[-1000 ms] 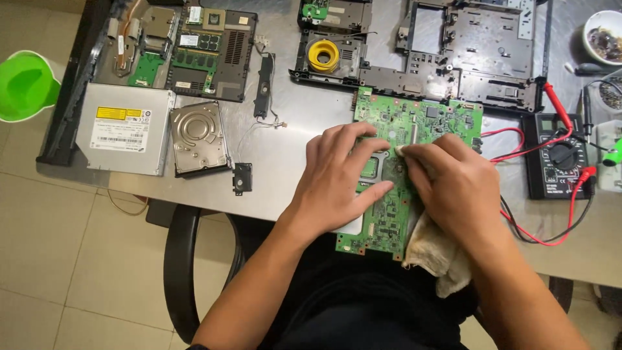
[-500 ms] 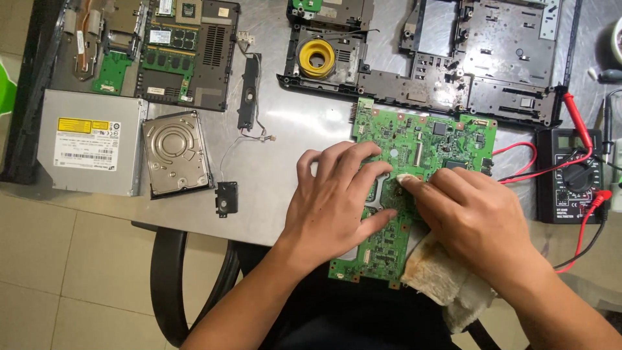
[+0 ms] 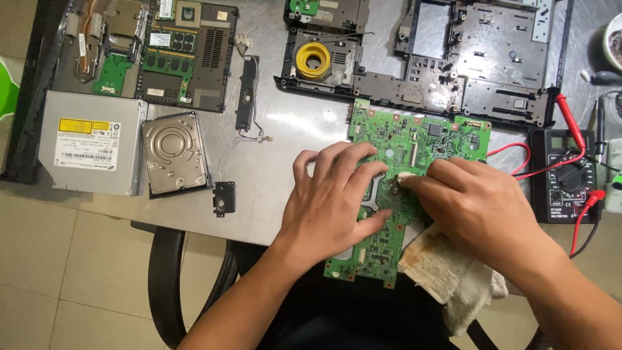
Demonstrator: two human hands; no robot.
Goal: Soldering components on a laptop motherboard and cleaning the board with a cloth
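Both hands rest on one green circuit board [image 3: 414, 139] that lies at the near edge of the metal tabletop [image 3: 285, 129], its lower end jutting past that edge. Left hand [image 3: 334, 201] lies flat and open on the board's left half, fingers spread, pressing it down. Right hand [image 3: 483, 207] is closed around one stained white cloth [image 3: 447, 269]; its fingertips pinch a corner of the cloth against the board's middle, touching the left hand's fingertips, while the rest of the cloth hangs below the board's right side.

Left of the board lie one small black speaker [image 3: 223, 198], one bare hard drive [image 3: 175, 154] and one silver optical drive [image 3: 91, 150]. Beyond the board are two black laptop chassis parts [image 3: 479, 58], one holding a yellow ring [image 3: 313, 58]. Right of the board sits one black multimeter [image 3: 562, 176] with red leads [image 3: 570, 120].
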